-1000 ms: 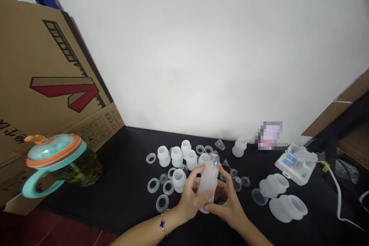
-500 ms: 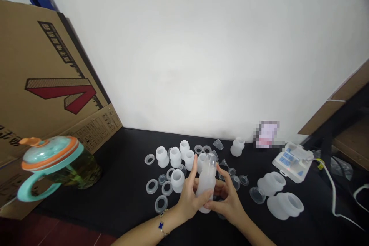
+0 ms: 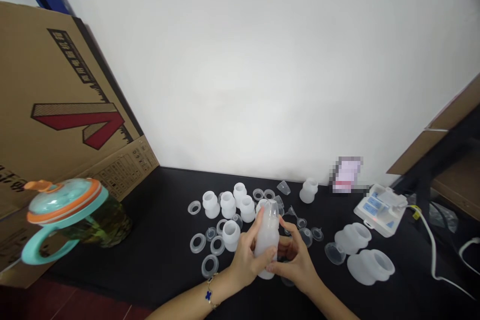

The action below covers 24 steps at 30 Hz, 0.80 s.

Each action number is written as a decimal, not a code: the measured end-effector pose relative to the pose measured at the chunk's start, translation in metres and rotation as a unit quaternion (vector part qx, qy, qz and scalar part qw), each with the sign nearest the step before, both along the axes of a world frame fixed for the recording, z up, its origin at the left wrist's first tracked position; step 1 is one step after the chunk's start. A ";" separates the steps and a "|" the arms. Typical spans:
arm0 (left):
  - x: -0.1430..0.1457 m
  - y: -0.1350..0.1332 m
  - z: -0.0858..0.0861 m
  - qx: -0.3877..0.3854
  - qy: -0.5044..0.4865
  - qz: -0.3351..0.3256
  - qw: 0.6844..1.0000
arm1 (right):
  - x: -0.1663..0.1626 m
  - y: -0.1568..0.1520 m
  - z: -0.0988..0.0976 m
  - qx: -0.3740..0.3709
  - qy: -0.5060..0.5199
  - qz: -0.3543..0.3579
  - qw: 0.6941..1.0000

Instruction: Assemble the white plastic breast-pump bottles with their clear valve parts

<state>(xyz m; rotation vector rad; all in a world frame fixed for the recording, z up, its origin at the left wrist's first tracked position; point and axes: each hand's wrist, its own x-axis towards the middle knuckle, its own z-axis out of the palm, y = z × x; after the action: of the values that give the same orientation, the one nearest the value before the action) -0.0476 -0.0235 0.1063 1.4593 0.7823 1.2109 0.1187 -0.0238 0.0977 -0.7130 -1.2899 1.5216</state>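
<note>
A translucent white baby bottle (image 3: 268, 240) with a clear cap (image 3: 271, 208) on top stands nearly upright between my hands. My left hand (image 3: 248, 254) is wrapped round its left side, thumb across the front. From the right, my right hand (image 3: 294, 259) holds its lower part, with the fingers partly behind it. Left of my hands stand several white bottle bodies, among them a near one (image 3: 231, 235). Translucent rings lie around them, one of them (image 3: 210, 265) close to my left wrist. Small clear nipples and caps, such as a flat nipple (image 3: 317, 233), lie right of the bottle.
Two larger bottle bodies (image 3: 371, 266) lie tilted at the right, beside a white box with a cable (image 3: 380, 210). A teal-lidded jug (image 3: 71, 215) stands at the left before a cardboard box (image 3: 56, 85). The white wall (image 3: 247, 70) bounds the black table (image 3: 165, 240).
The bottle and both hands have shifted very slightly; the bottle's top leans a little further left. My left index finger now lies closer along the bottle's upper part. Both hands keep their hold.
</note>
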 end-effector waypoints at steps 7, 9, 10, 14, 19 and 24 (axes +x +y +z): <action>0.002 0.000 -0.004 -0.023 -0.034 0.001 0.999 | -0.003 0.001 -0.001 0.011 0.020 -0.005 1.000; 0.003 -0.001 -0.005 -0.030 -0.040 0.002 0.999 | -0.003 0.001 -0.001 0.011 0.024 0.001 1.000; 0.003 -0.001 -0.006 -0.033 -0.043 0.000 0.999 | -0.002 0.001 -0.001 0.011 0.024 0.004 1.000; 0.004 -0.002 -0.006 -0.041 -0.055 -0.012 0.998 | -0.002 0.000 0.000 0.009 0.021 0.006 1.000; 0.006 -0.002 -0.009 -0.037 -0.052 0.010 0.998 | -0.003 -0.001 0.000 0.010 0.020 -0.003 1.000; 0.006 -0.003 -0.011 -0.041 -0.056 0.012 0.998 | -0.002 -0.001 -0.001 0.004 0.017 -0.006 1.000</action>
<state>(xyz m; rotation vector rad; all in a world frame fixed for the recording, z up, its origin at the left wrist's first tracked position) -0.0414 -0.0267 0.0957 1.3078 0.7655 1.2538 0.1163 -0.0251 0.0970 -0.6849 -1.2637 1.5124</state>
